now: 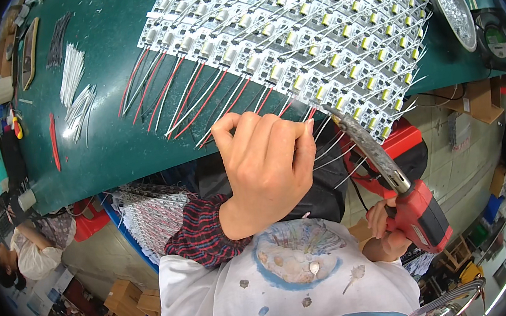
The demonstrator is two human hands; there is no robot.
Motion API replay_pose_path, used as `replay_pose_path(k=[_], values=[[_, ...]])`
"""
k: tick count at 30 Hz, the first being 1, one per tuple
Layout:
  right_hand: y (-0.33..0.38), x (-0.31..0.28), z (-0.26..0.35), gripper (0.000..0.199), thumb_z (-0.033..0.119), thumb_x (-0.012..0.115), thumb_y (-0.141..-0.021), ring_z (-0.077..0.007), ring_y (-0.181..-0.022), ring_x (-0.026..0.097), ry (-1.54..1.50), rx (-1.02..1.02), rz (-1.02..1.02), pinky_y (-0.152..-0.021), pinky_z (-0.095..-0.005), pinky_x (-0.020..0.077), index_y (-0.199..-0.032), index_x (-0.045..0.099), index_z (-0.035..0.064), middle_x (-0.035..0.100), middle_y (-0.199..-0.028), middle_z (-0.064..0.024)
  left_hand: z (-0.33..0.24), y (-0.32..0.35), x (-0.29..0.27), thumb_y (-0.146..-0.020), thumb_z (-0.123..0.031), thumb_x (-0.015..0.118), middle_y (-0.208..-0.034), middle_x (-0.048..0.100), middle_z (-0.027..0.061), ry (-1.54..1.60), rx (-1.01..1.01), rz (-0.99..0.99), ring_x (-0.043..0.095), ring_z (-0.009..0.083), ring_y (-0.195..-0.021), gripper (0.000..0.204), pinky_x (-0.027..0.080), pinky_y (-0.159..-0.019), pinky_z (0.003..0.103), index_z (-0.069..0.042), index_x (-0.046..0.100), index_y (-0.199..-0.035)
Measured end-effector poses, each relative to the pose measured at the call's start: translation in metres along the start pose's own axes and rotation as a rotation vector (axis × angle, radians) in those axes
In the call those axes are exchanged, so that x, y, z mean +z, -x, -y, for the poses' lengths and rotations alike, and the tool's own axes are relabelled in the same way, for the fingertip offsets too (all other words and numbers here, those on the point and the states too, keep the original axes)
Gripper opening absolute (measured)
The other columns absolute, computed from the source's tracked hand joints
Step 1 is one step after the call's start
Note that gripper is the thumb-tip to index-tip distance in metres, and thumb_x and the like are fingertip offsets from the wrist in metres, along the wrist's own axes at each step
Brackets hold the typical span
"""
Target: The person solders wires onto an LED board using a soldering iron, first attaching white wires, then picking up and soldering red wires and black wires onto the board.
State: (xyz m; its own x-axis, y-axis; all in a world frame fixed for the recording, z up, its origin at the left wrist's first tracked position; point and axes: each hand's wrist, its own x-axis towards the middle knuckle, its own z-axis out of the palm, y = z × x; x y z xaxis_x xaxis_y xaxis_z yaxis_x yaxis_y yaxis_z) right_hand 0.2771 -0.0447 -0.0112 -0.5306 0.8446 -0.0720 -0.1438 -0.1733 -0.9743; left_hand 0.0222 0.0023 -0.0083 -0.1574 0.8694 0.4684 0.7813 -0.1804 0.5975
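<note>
A white panel of joined circuit boards, with small yellow and silver parts, lies on the green table and reaches its near right edge. Red, black and white wires hang off its near side. My left hand is closed in a pinch on a red wire at the panel's near edge. In a grip, my right hand holds a red and black soldering gun with a long metal barrel. Its tip is close to the board edge, beside my left fingertips; exact contact cannot be made out.
Bundles of white wires, black wires and red wires lie on the green table. A metal bowl and a dark spool stand at the right. A blue-rimmed bin of boards is below. Another person sits at left.
</note>
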Motion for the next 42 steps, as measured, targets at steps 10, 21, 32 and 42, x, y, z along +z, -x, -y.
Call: replay_pose_path(k=[10, 21, 32, 42], values=[[0.002, 0.012, -0.006, 0.084, 0.062, 0.057, -0.081, -0.0101, -0.040, 0.043, 0.104, -0.082, -0.153, -0.044, -0.0252, 0.0350, -0.126, 0.038, -0.0065, 0.044, -0.048, 0.0026, 0.000, 0.001, -0.001, -0.070, 0.002, 0.071, -0.059, 0.046, 0.0001, -0.010, 0.004, -0.013, 0.041, 0.0174, -0.054, 0.018, 0.029, -0.067, 0.033, -0.008, 0.056, -0.068], [0.002, 0.015, -0.004, 0.084, 0.063, 0.056, -0.081, -0.0107, -0.040, 0.042, 0.058, -0.070, -0.178, -0.045, -0.0245, 0.0354, -0.127, 0.038, -0.0052, 0.044, -0.048, 0.0023, 0.000, 0.001, 0.000, -0.070, 0.002, 0.071, -0.058, 0.046, -0.0003, -0.015, -0.002, -0.006, 0.042, 0.0171, -0.054, 0.019, 0.028, -0.068, 0.033, -0.008, 0.056, -0.068], [-0.010, -0.005, 0.010, 0.075, 0.055, 0.055, -0.087, -0.0116, -0.041, 0.044, 0.114, -0.344, -0.342, -0.042, -0.0248, 0.0370, -0.127, 0.037, -0.0057, 0.047, -0.051, 0.0000, -0.003, -0.006, 0.001, -0.073, -0.004, 0.070, -0.062, 0.047, 0.0018, -0.010, 0.011, 0.028, 0.047, 0.0215, -0.059, 0.017, 0.033, -0.072, 0.037, -0.010, 0.054, -0.070], [-0.082, -0.070, 0.030, 0.054, 0.033, 0.054, -0.094, -0.0100, -0.042, 0.036, 0.217, -0.562, -0.794, -0.040, -0.0244, 0.0339, -0.126, 0.040, -0.0080, 0.037, -0.052, 0.0007, -0.002, 0.003, -0.004, -0.072, -0.002, 0.071, -0.062, 0.047, 0.0016, -0.066, -0.028, 0.035, 0.046, 0.0205, -0.060, 0.017, 0.032, -0.072, 0.036, -0.009, 0.055, -0.070]])
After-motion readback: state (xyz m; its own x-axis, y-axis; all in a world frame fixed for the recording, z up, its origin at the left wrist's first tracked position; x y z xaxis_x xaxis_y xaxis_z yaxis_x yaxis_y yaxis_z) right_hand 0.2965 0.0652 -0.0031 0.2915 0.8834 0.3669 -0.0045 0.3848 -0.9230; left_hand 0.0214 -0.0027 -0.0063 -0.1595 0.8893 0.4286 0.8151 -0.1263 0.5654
